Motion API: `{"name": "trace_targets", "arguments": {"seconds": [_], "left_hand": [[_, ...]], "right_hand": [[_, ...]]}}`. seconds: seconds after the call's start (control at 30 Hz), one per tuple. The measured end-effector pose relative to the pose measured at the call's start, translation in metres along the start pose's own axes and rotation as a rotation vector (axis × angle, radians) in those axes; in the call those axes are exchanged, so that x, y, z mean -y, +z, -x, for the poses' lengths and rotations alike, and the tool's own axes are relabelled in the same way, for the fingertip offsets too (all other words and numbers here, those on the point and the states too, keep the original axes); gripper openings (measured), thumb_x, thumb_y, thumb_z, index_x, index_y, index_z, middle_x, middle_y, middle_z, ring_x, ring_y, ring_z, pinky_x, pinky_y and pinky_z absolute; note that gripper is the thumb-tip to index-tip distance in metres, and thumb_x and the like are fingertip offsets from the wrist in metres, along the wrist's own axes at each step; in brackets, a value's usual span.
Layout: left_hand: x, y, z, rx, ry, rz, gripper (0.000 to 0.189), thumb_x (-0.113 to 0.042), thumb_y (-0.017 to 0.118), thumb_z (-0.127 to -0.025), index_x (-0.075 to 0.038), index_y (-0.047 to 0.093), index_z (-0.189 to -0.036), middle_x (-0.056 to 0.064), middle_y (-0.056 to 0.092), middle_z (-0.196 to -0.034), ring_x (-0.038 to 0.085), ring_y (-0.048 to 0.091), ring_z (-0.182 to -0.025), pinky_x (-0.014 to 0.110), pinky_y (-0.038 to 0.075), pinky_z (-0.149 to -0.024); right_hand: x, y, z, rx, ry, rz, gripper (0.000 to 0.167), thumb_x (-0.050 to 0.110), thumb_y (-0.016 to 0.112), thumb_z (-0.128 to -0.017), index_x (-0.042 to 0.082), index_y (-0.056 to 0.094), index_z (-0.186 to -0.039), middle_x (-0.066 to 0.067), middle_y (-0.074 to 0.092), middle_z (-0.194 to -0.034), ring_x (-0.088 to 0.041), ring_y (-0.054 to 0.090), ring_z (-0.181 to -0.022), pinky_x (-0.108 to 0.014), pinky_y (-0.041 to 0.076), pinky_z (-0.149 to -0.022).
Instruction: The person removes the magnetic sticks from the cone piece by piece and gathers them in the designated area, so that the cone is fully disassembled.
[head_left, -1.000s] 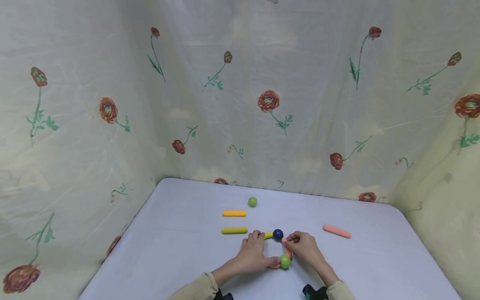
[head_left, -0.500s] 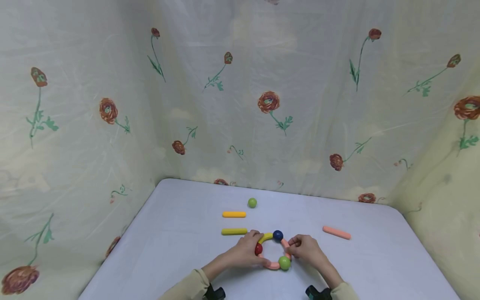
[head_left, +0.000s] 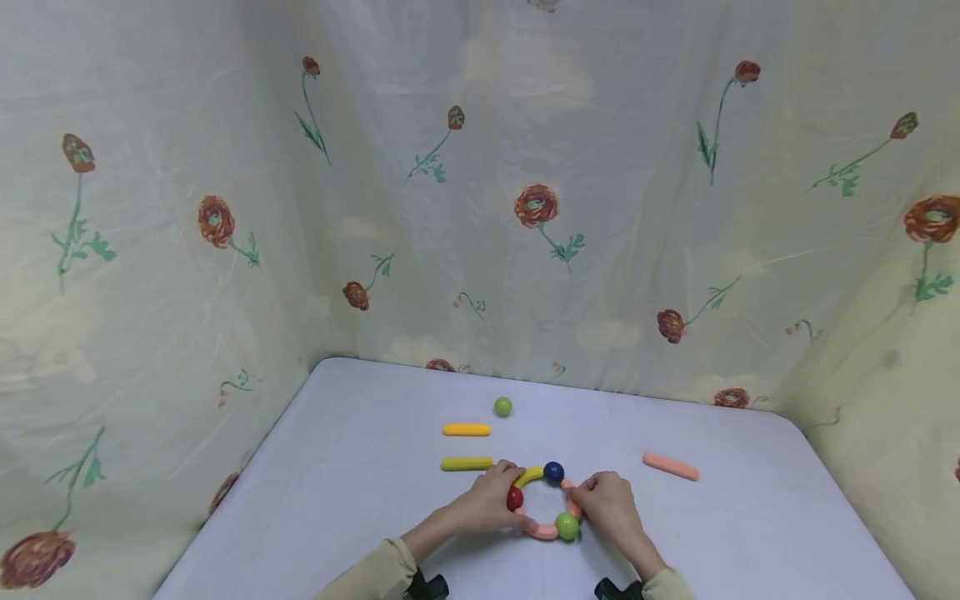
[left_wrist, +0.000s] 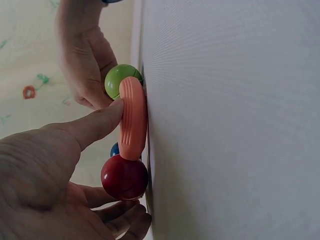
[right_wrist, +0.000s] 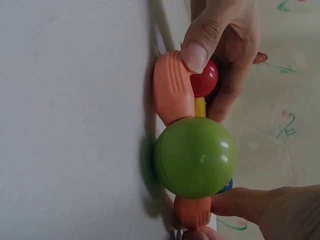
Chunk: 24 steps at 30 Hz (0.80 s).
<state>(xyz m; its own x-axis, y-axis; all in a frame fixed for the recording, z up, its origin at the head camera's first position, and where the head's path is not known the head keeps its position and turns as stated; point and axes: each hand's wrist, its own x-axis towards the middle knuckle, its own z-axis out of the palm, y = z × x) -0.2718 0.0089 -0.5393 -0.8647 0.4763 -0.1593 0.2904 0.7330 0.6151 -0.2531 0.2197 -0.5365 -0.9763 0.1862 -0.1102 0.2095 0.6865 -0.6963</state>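
On the table lies a ring of magnetic building-toy pieces: a dark blue ball (head_left: 553, 472), a green ball (head_left: 567, 526) and a red ball (head_left: 515, 498), joined by curved rods. The curved rod between blue and red is yellow (head_left: 532, 474); the front one (left_wrist: 133, 119) and the right one (right_wrist: 193, 212) are salmon. My left hand (head_left: 487, 502) holds the ring's left side, its thumb on the front salmon rod and its fingers behind the red ball. With thumb and fingertips, my right hand (head_left: 609, 503) pinches the right salmon rod between the blue and green balls.
Left of the ring lie a straight olive-yellow rod (head_left: 467, 463) and an orange-yellow rod (head_left: 467, 430). Farther back sits another green ball (head_left: 503, 407). A straight salmon rod (head_left: 671, 467) lies to the right. Flowered cloth (head_left: 480, 250) hangs behind the white table (head_left: 360, 467).
My left hand has shifted left, baring the red ball and front salmon rod; its thumb has drawn back from beside the green ball. My right hand stays at the right salmon rod.
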Motion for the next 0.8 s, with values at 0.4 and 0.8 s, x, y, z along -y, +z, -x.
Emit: {"name": "trace_targets", "arguments": {"seconds": [0.4, 0.8], "left_hand": [[0.002, 0.002, -0.001, 0.004, 0.007, -0.01, 0.087, -0.054, 0.078, -0.073, -0.015, 0.045, -0.144, 0.009, 0.044, -0.142, 0.022, 0.048, -0.123, 0.042, 0.048, -0.098], [0.002, 0.002, -0.001, -0.001, 0.006, -0.035, 0.086, -0.054, 0.077, -0.074, -0.016, 0.045, -0.144, 0.008, 0.045, -0.142, 0.022, 0.049, -0.122, 0.041, 0.048, -0.099]], "right_hand": [[-0.006, 0.003, 0.001, -0.068, -0.068, 0.019, 0.017, 0.018, 0.072, -0.081, 0.003, 0.067, -0.075, 0.0, 0.061, -0.058, -0.01, 0.053, -0.052, -0.023, 0.039, -0.047], [-0.021, 0.001, -0.003, -0.08, -0.122, -0.007, 0.026, 0.014, 0.078, -0.074, 0.0, 0.065, -0.093, -0.004, 0.067, -0.078, -0.011, 0.059, -0.068, -0.022, 0.046, -0.057]]}}
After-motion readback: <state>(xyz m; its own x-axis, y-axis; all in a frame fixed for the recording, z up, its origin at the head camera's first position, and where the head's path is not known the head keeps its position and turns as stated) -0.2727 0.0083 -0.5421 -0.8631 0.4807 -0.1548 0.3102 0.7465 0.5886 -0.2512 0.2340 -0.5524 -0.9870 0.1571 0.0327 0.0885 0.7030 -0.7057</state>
